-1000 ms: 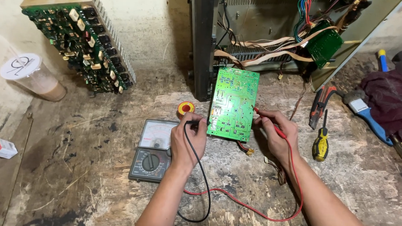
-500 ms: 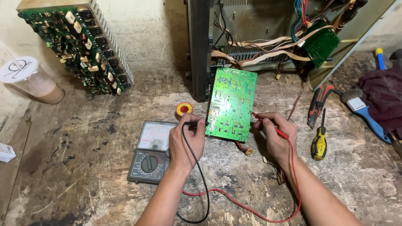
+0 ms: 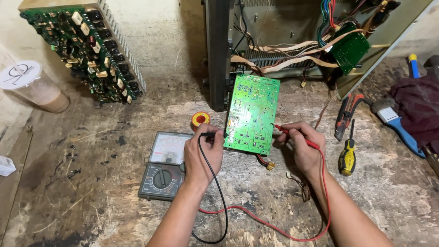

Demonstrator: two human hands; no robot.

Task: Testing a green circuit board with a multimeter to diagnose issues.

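- Probes unchanged from a second ago: both tips still on the green circuit board [image 3: 252,114], propped on the bench against the open chassis [image 3: 282,37].
- Left hand [image 3: 203,155] clamped on the black probe [image 3: 213,135] at the board's left edge.
- Right hand [image 3: 302,147] pinches the red probe [image 3: 290,132] at the right edge.
- Analog multimeter [image 3: 166,165] lies just left of the left hand; steady hold suggests a reading in progress.

On the rough wooden bench lie one analogue meter [image 3: 166,166], one small roll of solder [image 3: 200,118] and one lidded plastic cup [image 3: 32,85]. There are three circuit boards: a bright green one [image 3: 252,113] at the centre, a dark crowded one [image 3: 82,48] leaning on the wall, and a small one [image 3: 349,47] among the wires. Two probes show, one black [image 3: 212,135] and one red [image 3: 293,135]. One screwdriver [image 3: 347,153], one pair of pliers [image 3: 344,114], one brush [image 3: 398,127] and one dark cloth [image 3: 427,110] lie at the right.
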